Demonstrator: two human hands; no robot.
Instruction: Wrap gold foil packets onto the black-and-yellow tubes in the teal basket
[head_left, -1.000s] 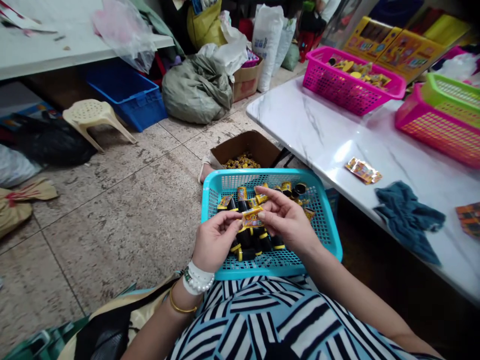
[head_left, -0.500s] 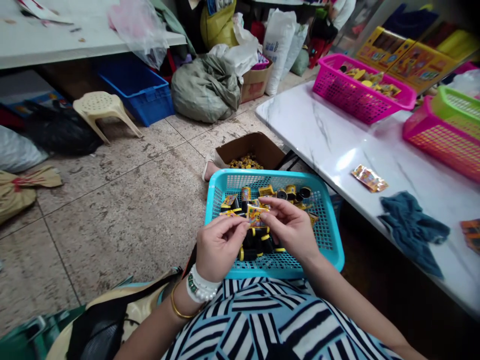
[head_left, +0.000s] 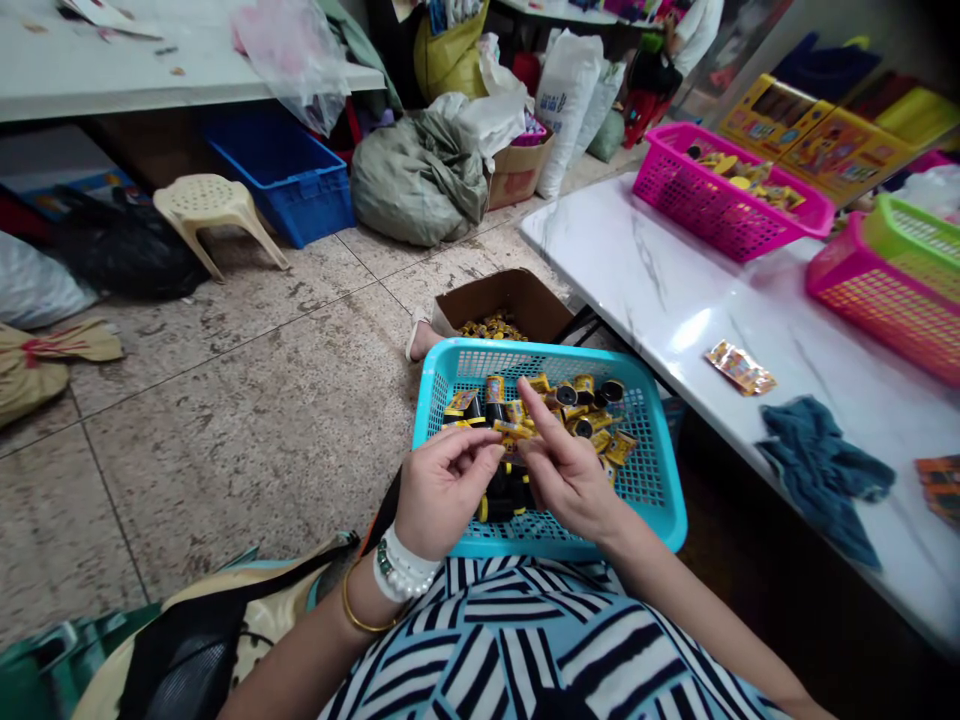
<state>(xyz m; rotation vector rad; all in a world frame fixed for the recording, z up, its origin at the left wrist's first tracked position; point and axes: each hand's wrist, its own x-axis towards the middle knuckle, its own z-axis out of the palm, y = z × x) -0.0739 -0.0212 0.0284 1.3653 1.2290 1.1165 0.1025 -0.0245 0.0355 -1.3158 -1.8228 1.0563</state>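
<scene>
We've got a turquoise basket [head_left: 673, 485], black canisters [head_left: 500, 508] with yellow ends, a yellow printed wrapper [head_left: 513, 429], our light-blue garment [head_left: 540, 640] in black-and-white stripe blocks, white tabletop [head_left: 600, 245] with grey veining, magenta basket [head_left: 697, 205], lime-green basket [head_left: 911, 242], dark blue cloth [head_left: 821, 460], speckled beige-grey floor [head_left: 210, 430], cream stool [head_left: 210, 202], blue crate [head_left: 319, 207]

On remote I've got left forearm [head_left: 300, 640] and right forearm [head_left: 697, 590] angled inward, left hand [head_left: 442, 490] with thumb and index fingertips [head_left: 493, 454] drawn together, right hand [head_left: 574, 480] just beside, index finger [head_left: 544, 415] pointing forward.
</scene>
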